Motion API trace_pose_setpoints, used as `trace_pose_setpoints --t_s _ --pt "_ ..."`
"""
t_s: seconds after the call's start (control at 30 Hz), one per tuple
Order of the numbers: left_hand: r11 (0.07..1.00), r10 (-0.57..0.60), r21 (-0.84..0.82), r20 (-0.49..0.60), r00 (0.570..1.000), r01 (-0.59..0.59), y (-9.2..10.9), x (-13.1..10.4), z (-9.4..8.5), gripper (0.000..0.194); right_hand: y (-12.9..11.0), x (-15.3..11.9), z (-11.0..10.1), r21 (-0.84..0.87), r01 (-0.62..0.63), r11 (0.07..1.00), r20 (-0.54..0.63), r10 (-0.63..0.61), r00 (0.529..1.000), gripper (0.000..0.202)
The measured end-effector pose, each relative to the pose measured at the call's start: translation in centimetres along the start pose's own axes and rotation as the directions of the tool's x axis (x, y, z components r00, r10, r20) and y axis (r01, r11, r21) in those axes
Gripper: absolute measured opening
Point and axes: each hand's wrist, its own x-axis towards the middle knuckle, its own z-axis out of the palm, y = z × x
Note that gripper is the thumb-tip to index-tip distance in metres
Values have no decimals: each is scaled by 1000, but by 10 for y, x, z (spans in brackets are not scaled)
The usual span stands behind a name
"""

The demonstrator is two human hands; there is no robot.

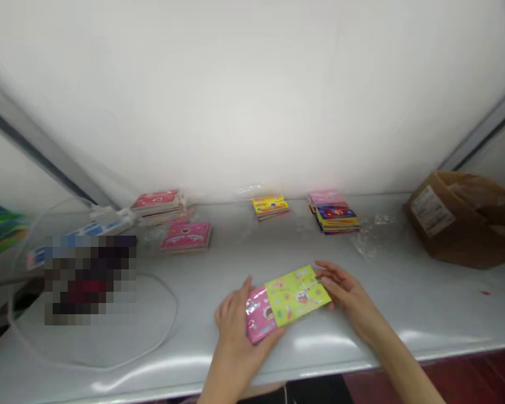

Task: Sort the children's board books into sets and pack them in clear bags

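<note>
My left hand [238, 325] is closed around a pink printed packet [260, 314] with a shiny clear plastic surface, thumb along its near edge. A yellow-green printed card [297, 297] with small cartoon pictures overlaps the packet's right part. Whether the card lies inside the plastic or on top of it, I cannot tell. At the card's right end, my right hand [343, 294] grips the edge between thumb and fingers. Both pieces are held just above the grey table, slightly tilted up to the right.
Along the wall stand a red-topped stack [157, 203], a pink stack [187, 235], a small yellow stack [270, 206] and a mixed stack [336, 216]. Clear plastic [368, 235] lies nearby. A brown bag [467, 224] is at right; a power strip [84, 233] and white cable [168, 331] at left.
</note>
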Motion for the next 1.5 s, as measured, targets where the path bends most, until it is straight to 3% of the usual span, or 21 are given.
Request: trace_pose_setpoints --t_s 0.23,0.4,0.6,0.73,0.87,1.0,1.17,1.33,1.5 --pt "1000 -15 -10 -6 1000 15 1 -2 2 87 5 3 -2 -34 32 999 -28 -33 999 43" --pt "1000 16 -25 41 999 -15 4 -1 -3 92 1 -3 1 -152 47 987 122 -28 992 39" --pt "999 48 -22 129 990 -45 9 -1 -9 88 -9 -13 9 -262 126 957 351 -27 936 37" --pt "998 58 -9 133 989 -57 10 0 -9 83 -11 -15 10 -286 143 948 418 -11 909 37" --pt "999 41 11 138 990 -43 10 0 -7 86 -11 -15 11 -291 148 945 412 -16 911 38" --pt "999 42 25 140 989 -46 12 2 -5 85 -8 -14 12 -282 143 949 351 -37 936 35" --pt "1000 -7 26 122 992 4 15 4 -5 82 1 -8 7 -185 121 975 72 -109 991 35" --pt "999 -12 -36 74 997 14 14 0 -8 75 6 -4 0 46 157 986 -181 -147 972 32" --pt "973 -105 -207 -6 994 102 7 -8 -10 71 8 -2 1 -1 163 987 -226 -159 961 32"
